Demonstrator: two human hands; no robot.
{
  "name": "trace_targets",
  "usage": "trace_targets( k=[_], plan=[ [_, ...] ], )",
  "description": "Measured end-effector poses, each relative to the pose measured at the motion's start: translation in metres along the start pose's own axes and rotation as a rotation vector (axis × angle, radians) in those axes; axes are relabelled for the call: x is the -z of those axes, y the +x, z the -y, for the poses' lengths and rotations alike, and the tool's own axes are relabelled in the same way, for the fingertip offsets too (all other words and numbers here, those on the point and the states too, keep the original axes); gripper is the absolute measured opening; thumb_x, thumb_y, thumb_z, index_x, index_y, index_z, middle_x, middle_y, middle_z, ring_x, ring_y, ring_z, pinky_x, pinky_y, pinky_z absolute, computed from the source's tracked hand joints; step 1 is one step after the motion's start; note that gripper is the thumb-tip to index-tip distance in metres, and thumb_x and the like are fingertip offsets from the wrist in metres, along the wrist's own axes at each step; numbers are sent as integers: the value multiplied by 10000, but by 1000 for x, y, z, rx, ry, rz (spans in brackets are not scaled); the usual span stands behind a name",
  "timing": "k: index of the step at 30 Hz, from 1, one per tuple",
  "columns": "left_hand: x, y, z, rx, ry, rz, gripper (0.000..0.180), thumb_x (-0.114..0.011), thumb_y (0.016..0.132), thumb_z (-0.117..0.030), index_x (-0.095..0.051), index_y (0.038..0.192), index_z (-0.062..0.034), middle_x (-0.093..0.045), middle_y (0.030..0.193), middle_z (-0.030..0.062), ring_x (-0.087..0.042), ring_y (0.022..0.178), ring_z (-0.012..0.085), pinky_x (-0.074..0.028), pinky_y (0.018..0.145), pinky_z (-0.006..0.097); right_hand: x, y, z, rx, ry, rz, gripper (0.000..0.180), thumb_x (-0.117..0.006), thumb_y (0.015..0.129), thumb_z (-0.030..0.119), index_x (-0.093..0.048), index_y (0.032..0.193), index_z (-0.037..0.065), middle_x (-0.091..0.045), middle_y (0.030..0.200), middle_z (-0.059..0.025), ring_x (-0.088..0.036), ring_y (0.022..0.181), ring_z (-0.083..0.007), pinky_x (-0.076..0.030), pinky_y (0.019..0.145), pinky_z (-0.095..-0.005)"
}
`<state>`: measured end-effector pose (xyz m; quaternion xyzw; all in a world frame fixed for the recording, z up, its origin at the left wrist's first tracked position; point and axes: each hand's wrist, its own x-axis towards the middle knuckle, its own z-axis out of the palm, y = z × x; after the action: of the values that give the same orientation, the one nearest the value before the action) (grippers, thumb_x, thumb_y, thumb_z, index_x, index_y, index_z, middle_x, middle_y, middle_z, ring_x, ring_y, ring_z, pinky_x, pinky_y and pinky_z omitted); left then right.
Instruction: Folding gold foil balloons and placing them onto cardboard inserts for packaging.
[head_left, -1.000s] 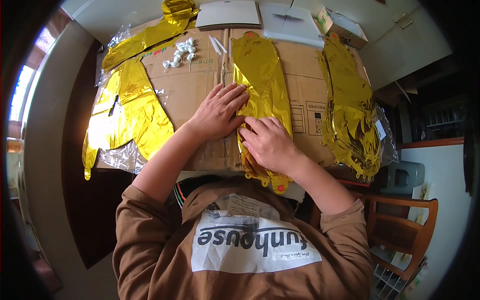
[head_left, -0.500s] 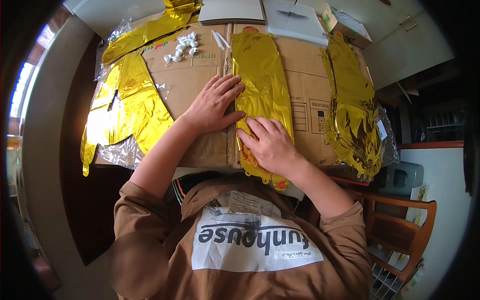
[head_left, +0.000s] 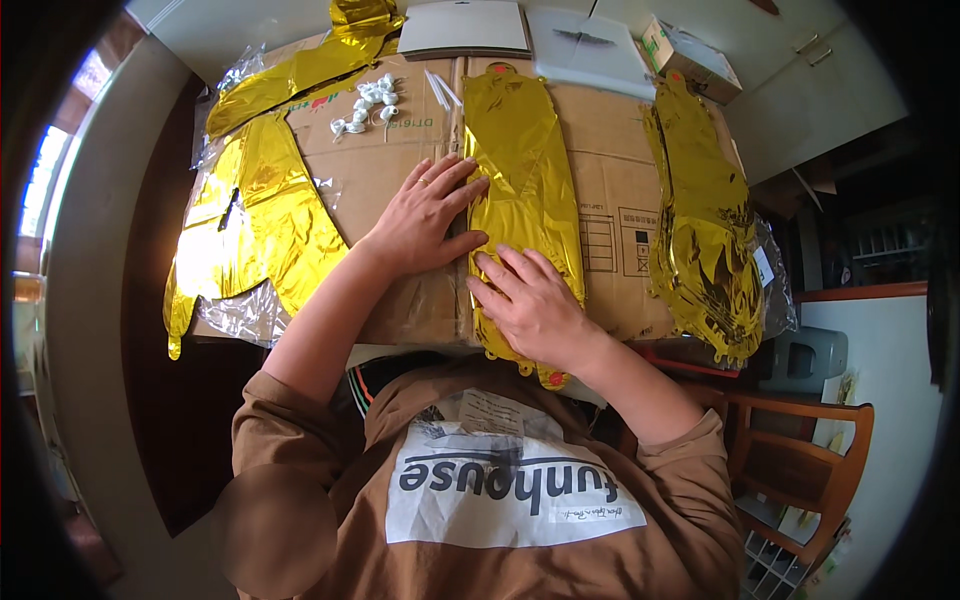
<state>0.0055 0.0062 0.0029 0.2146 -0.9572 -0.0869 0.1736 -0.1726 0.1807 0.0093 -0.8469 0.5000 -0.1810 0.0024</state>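
Observation:
A long flat gold foil balloon [head_left: 510, 125] lies lengthwise in front of me on a cardboard sheet [head_left: 610, 165], its near end reaching past the sheet's front edge. My left hand [head_left: 425, 215] rests flat at the balloon's left edge, fingers spread, fingertips on the foil. Lower down, my right hand [head_left: 535, 305] presses on the near half of the balloon with fingers stretched out. It hides part of the foil beneath it. Neither hand grips anything.
Another gold foil balloon [head_left: 700, 200] lies at the right, and more gold foil [head_left: 265, 215] spreads at the left. Several small white coiled ribbons [head_left: 375, 95] and white straws [head_left: 440, 90] lie farther back. A flat white box [head_left: 465, 30] and a small carton [head_left: 690, 55] stand behind; a wooden chair [head_left: 850, 440] is at right.
My right hand has slid slightly left and nearer to me over the foil. My left hand stays about where it was. The view has shifted a little.

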Motion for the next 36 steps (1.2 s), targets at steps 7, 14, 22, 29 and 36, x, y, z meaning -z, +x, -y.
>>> trace_targets(
  k=[7,14,22,29,36],
  plan=[
    [-2,12,32,17,36,-6,719,-698,913,-468,-499,1496,-95,-478,1558,137,-377,1485,360,-240,1239,531,0,-3,1,17,-12,9,396,-579,913,161,-663,1280,37,-588,1393,-193,-529,1324,-390,-400,1113,-546],
    [-3,32,54,30,71,34,696,-672,942,-456,-483,1505,-94,-480,1567,117,-356,1503,355,-187,1252,553,0,-5,5,-14,-10,33,422,-612,900,141,-657,1310,54,-557,1442,-202,-510,1340,-415,-403,1117,-564],
    [-12,50,43,12,98,40,716,-637,960,-475,-436,1540,-106,-469,1577,115,-338,1519,336,-147,1263,565,8,-14,5,-52,-14,52,412,-592,906,130,-649,1305,39,-564,1435,-218,-523,1335,-415,-414,1105,-583],
    [-10,42,15,44,115,-103,699,-664,956,-454,-472,1504,-64,-472,1560,162,-365,1498,347,-189,1257,555,8,-15,5,-77,-7,46,409,-583,903,133,-644,1294,27,-560,1422,-218,-521,1324,-407,-409,1104,-586],
    [-6,20,-4,-67,102,43,748,-667,924,-525,-508,1482,-52,-507,1519,145,-407,1469,312,-213,1252,540,11,-14,6,-81,-10,93,455,-618,893,135,-637,1343,69,-540,1449,-213,-482,1361,-419,-386,1129,-578]
  ],
)
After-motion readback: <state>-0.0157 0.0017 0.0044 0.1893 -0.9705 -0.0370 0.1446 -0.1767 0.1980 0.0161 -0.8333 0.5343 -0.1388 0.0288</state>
